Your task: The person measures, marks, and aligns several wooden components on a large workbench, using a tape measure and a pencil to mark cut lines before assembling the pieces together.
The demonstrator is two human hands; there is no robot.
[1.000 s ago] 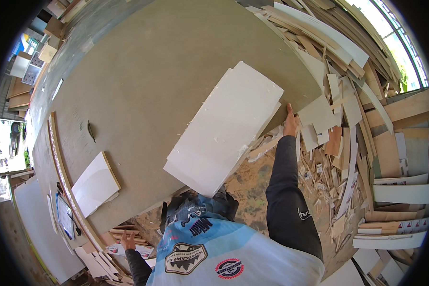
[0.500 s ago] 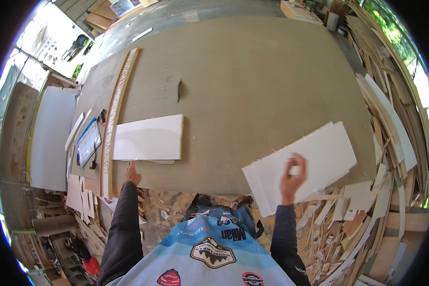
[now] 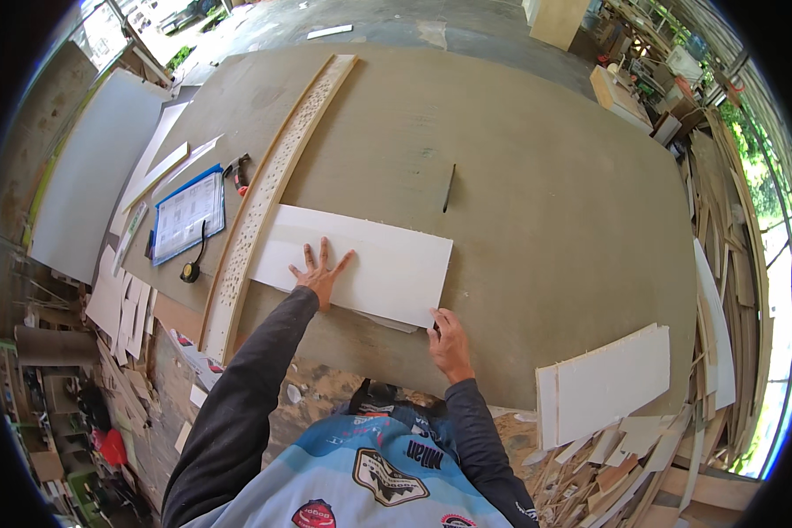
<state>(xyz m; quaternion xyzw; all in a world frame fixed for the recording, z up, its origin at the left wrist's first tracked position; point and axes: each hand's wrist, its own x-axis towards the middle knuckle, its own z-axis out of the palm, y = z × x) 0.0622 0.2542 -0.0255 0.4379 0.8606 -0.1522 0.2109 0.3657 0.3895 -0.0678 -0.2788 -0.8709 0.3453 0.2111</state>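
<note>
A white rectangular board [image 3: 378, 255] lies on the brown worktable, its left end against a long perforated wooden strip [image 3: 277, 172]. The edge of another thin sheet [image 3: 383, 321] shows under its near side. My left hand [image 3: 317, 280] rests flat on the board, fingers spread. At the board's near right corner, my right hand [image 3: 450, 346] grips the edge with thumb and fingers closed; part of the grip is hidden. Off to the right, a stack of white boards [image 3: 605, 383] lies at the table's near edge.
Left of the strip are a blue clipboard with papers [image 3: 189, 216], a tape measure [image 3: 191, 271] and a red-and-black hammer [image 3: 238, 174]. A thin dark stick [image 3: 450, 187] lies beyond the board. Wood offcuts [image 3: 603, 462] crowd the floor at the right.
My right hand has left the right-hand stack and come to the left board's corner. My left hand has moved from beside that board to flat on top of it. The view has turned left.
</note>
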